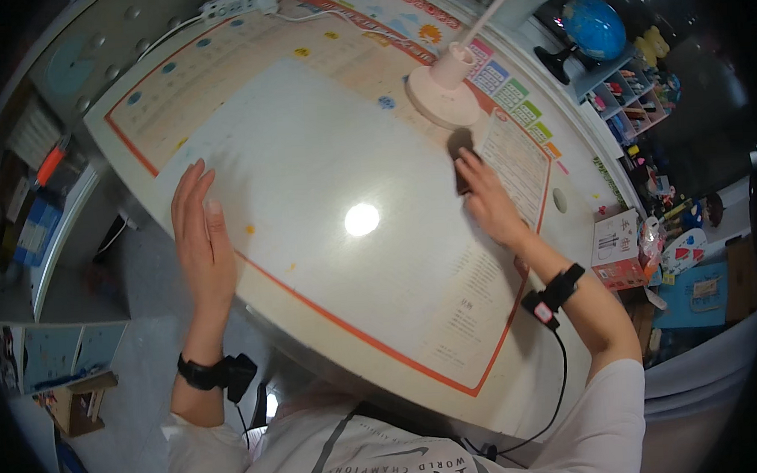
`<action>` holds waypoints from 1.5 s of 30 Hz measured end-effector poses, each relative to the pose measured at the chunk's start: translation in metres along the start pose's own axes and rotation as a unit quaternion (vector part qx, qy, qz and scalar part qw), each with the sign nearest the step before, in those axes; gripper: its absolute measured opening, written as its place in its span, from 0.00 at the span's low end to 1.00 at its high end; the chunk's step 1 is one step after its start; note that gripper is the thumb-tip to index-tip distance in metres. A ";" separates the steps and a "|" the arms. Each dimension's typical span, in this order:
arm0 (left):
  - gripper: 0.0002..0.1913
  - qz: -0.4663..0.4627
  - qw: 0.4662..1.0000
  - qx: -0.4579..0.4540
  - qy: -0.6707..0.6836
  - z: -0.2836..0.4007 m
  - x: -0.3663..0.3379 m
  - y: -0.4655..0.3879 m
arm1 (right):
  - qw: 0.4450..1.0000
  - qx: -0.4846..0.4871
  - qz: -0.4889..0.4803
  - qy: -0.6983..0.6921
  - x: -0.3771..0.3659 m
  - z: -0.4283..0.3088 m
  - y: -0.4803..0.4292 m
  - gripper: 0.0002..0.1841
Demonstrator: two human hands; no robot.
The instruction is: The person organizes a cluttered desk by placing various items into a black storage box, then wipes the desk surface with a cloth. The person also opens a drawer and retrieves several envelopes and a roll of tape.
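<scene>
A large pale translucent sheet [324, 175] lies over a printed, orange-bordered desk mat [351, 331] on the desk. My left hand [203, 229] is at the desk's left edge, palm facing inward, fingers extended and nothing held. On the right, my right hand [489, 198] reaches to a small dark object [462, 158] near the lamp base; its fingertips touch it. The object looks flat and dark, and its kind cannot be told. Whether the fingers grip it or only rest on it is unclear. Both wrists wear black straps with small devices and cables.
A pink desk lamp [445, 98] stands beyond my right hand. A white power strip [241, 6] lies at the far left edge. Along the right are a globe [593, 27], a pen organizer [628, 98] and a printed box [617, 250]. Shelves [64, 234] stand at left.
</scene>
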State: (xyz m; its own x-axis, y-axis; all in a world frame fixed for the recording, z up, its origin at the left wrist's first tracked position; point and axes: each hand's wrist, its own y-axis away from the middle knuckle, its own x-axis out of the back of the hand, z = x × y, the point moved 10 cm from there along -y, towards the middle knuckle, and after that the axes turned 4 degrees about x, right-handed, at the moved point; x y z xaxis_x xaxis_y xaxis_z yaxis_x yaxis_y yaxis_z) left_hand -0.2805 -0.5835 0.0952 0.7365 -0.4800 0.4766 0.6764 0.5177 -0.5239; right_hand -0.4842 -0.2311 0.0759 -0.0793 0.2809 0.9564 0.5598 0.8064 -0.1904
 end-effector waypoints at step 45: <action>0.25 -0.199 0.973 -0.115 -0.003 -0.014 -0.008 0.106 | 0.978 0.186 -0.085 0.028 -0.024 -0.305 0.178 0.38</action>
State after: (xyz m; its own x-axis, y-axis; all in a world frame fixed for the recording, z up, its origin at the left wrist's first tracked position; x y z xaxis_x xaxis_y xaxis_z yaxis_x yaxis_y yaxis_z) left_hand -0.2145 -0.5346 0.0264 0.4165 -0.6052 0.6785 0.8901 0.1196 -0.4397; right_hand -0.1312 -0.2527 0.0867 -0.0951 0.1052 0.9899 0.2025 0.9756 -0.0842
